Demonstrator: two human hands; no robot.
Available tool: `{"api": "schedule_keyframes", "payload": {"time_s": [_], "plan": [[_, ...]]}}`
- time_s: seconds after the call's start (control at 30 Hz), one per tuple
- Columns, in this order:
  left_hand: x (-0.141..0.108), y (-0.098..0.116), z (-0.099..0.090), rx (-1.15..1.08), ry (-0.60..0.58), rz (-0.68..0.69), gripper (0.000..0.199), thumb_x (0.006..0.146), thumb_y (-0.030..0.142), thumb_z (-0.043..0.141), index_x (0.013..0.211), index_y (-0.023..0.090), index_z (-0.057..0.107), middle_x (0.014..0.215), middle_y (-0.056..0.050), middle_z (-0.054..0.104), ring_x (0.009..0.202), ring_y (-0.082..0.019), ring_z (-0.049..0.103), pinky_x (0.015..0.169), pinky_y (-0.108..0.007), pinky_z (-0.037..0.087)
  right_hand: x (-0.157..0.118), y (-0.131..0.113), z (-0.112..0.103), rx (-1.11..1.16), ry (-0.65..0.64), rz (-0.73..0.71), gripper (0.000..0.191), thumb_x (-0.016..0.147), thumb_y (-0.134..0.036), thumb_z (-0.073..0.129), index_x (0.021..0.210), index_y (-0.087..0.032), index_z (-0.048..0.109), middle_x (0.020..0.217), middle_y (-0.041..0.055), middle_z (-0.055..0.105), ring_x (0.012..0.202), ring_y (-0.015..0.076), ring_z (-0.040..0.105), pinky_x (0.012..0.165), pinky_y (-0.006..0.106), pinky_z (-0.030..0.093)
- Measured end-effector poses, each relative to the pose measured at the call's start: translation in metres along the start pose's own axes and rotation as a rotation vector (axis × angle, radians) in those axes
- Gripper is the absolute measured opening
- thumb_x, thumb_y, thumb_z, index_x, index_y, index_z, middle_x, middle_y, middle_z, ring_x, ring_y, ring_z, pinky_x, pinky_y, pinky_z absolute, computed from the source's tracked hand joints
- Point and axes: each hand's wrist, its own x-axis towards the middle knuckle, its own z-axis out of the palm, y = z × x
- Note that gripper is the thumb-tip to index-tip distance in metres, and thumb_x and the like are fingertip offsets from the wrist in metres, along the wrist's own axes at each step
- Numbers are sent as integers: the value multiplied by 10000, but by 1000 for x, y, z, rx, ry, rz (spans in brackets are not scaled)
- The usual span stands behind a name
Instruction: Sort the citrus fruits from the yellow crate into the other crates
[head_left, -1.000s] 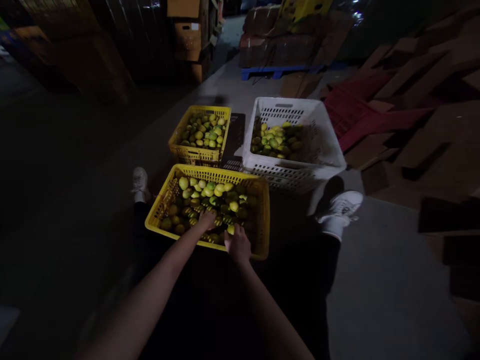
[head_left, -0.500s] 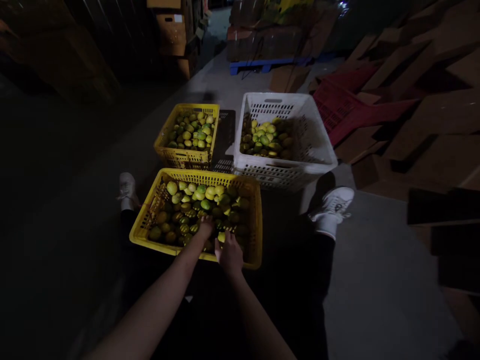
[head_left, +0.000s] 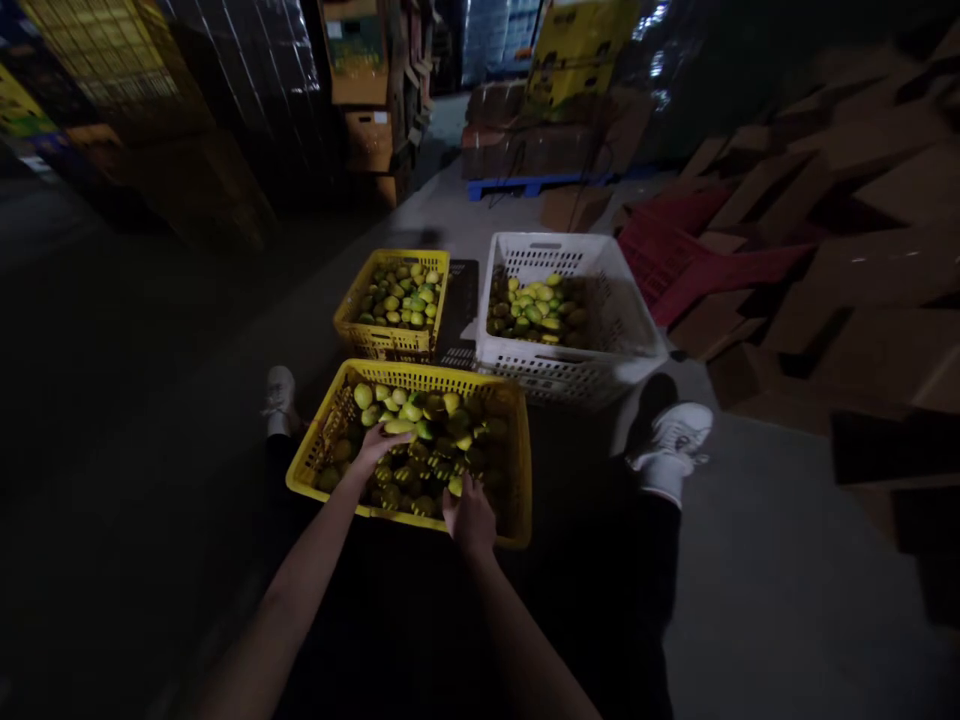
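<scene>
Between my legs stands a yellow plastic crate [head_left: 523, 470] holding many yellow-green lemons. My left hand [head_left: 373, 447] reaches over the left part of it, fingers closed around a lemon [head_left: 398, 426] above the pile. Near the front right of the same crate, my right hand [head_left: 472, 518] is curled on another lemon [head_left: 455, 486], which partly shows beside the thumb. Shadow darkens the fruit at the crate's right and front, so single lemons there are hard to make out.
Behind stand a smaller yellow crate [head_left: 390, 343] and a white crate [head_left: 570, 372], both with lemons inside. A red crate [head_left: 667, 260] and cardboard boxes [head_left: 847, 350] lie to the right. A blue pallet [head_left: 531, 187] bearing boxes is farther back.
My left hand has moved from the crate's middle to the left and farther back, and now holds a lemon. My right hand has shifted slightly, still at a lemon. The view has tilted up.
</scene>
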Motion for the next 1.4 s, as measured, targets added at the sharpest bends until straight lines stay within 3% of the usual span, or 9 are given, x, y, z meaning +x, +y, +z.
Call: {"api": "schedule_keyframes", "payload": {"time_s": [0.17,0.27,0.37,0.47,0.67,0.87,0.97,1.1,1.4], "plan": [[-66,19,-9,-757,58,-77,278,772,213,702,1043,169,655,1067,-91,690,1044,-177,642,921,-278,520,1,1,-4,107,10,-7,302,871,-286,524,1147,-164,545,1140,154,633,984,256,659,755,325,459],[-100,22,-10,-829,26,-124,253,841,319,628,1020,143,653,988,-94,704,911,-157,685,824,-244,557,-1,1,-9,199,35,-9,243,828,-277,571,1051,-181,580,1094,128,653,943,252,668,748,320,460],[-126,22,-16,-892,-64,-181,422,871,513,536,1030,142,659,936,-105,708,808,-151,688,712,-227,560,-3,-3,-16,355,78,-19,268,787,-326,594,1021,-195,586,1076,116,663,962,269,653,783,347,469],[-144,24,-24,-906,-76,-97,504,839,592,541,1091,172,658,995,-98,704,868,-155,673,727,-221,534,-4,-18,-26,578,123,-24,398,760,-451,586,1052,-182,568,1014,119,683,962,283,642,805,383,488],[-162,39,-30,-959,-40,110,572,618,515,800,1037,143,688,974,-107,703,1005,-220,635,830,-288,499,-12,-65,-64,998,67,-147,540,749,-640,513,1030,-186,591,925,94,703,840,240,676,675,333,537],[-176,54,-31,-942,-33,192,574,641,502,784,1121,233,619,1084,-51,681,1023,-202,628,839,-285,505,-47,-77,-100,1644,-83,-169,459,617,-488,793,985,-248,660,986,48,713,881,216,681,759,348,562],[-183,56,-33,-918,-62,149,486,746,498,675,1153,244,599,1151,-47,664,1049,-201,618,824,-274,520,-60,-76,-108,1728,-130,-162,439,647,-484,782,1009,-266,665,1019,41,718,894,225,690,804,402,567],[-191,54,-35,-934,-132,91,454,806,444,578,1167,171,617,1136,-90,677,1053,-237,625,845,-317,537,-69,-76,-110,1766,-149,-167,402,674,-496,763,995,-269,677,991,30,732,887,226,703,849,442,561],[-208,48,-32,-903,-116,163,509,632,495,798,977,137,690,911,-106,728,958,-269,674,869,-366,533,-82,-71,-112,1816,-254,-154,351,609,-349,838,921,-256,707,931,24,742,844,216,704,834,439,576]]}}
